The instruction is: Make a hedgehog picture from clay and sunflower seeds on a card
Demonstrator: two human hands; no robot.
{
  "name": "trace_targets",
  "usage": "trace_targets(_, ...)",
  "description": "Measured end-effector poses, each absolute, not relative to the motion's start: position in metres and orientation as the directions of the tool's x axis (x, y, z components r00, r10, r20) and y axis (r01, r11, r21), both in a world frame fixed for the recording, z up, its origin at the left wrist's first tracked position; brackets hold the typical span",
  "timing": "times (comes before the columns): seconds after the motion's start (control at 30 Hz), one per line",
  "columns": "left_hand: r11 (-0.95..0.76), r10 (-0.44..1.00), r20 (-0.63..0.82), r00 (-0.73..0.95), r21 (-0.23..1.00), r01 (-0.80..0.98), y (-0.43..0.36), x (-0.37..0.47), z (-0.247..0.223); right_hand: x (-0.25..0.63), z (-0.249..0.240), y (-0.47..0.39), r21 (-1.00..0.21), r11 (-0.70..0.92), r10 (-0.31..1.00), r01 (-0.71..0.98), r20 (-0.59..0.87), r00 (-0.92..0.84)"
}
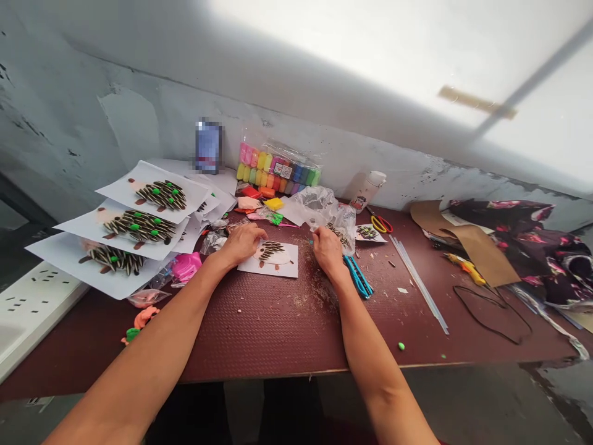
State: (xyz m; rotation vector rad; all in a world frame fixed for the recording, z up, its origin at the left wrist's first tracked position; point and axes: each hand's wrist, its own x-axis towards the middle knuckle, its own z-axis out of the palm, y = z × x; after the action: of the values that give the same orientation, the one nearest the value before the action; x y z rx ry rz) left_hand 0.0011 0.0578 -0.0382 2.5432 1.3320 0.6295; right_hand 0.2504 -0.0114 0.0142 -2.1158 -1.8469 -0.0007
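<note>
A small white card (287, 269) lies in front of me, bearing a hedgehog shape of pale clay with rows of striped sunflower seeds (271, 250) as spines and brown clay feet. My left hand (244, 242) rests over the card's upper left corner, fingers reaching out loosely beside the seeds. To the right of the card, my right hand (327, 248) is closed, its fingers bent together at the edge of a clear plastic bag (319, 204). More sunflower seeds (341, 235) show in that bag. What the right fingertips hold is hidden.
Seed hedgehogs on white sheets (160, 201) are stacked at left, near a power strip (32, 303). Behind are coloured clay packs (273, 170) and a bottle (368, 190). Rightward lie a blue cutter (358, 277), scissors (380, 222), glue sticks (419, 284) and a yellow glue gun (470, 267).
</note>
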Motion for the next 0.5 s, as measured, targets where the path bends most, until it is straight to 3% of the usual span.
trace_targets(0.23,-0.565,0.825,0.265,0.499,0.370,0.737,0.056,0.002,-0.035,0.231,0.020,-0.018,-0.600,0.167,0.985,0.782,0.144,-0.100)
trace_targets(0.5,-0.563,0.826,0.260,0.500,0.369,0.739,0.054,0.002,-0.034,0.211,0.021,-0.026,-0.547,0.224,0.975,0.807,0.118,-0.190)
